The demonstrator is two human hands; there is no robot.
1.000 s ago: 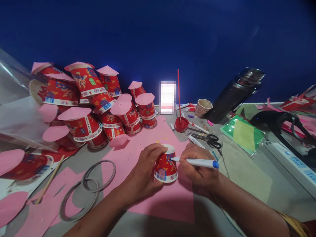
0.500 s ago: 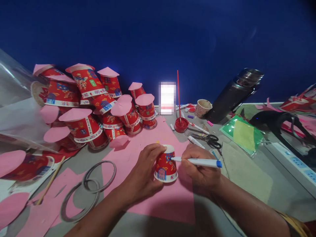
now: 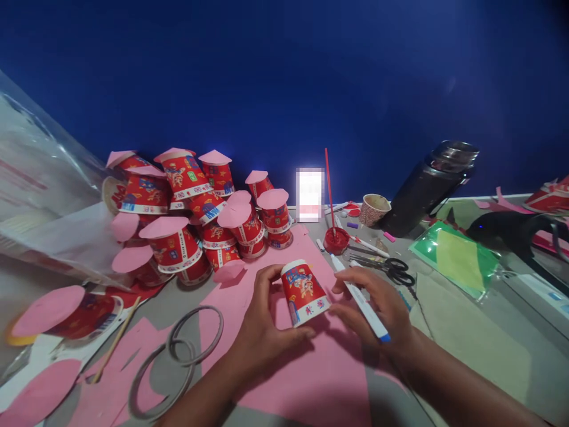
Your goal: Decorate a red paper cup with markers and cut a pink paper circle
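Note:
A red paper cup (image 3: 304, 290) with blue marker drawings and a white flowered rim is tilted over the pink paper sheet (image 3: 320, 373), its wide rim lower. My left hand (image 3: 267, 323) grips it from the left, fingers behind the upper end and thumb near the rim. My right hand (image 3: 377, 305) holds a white marker pen (image 3: 363, 305) with a blue end, its tip pointing up and away. The thumb and fingertips of that hand are at the cup's right edge; whether they touch it I cannot tell.
Several red cups with pink paper cones (image 3: 173, 243) are piled at the left. Two grey rings (image 3: 195, 335) lie nearer. Beyond my right hand are black-handled scissors (image 3: 398, 271), a red pot (image 3: 336, 240) with a stick, a leaning black flask (image 3: 422, 190) and a green packet (image 3: 453, 258).
The cup has been turned and tilted, showing a different printed side. The marker has come away from its surface and swung to point upward. The whole view has shifted slightly.

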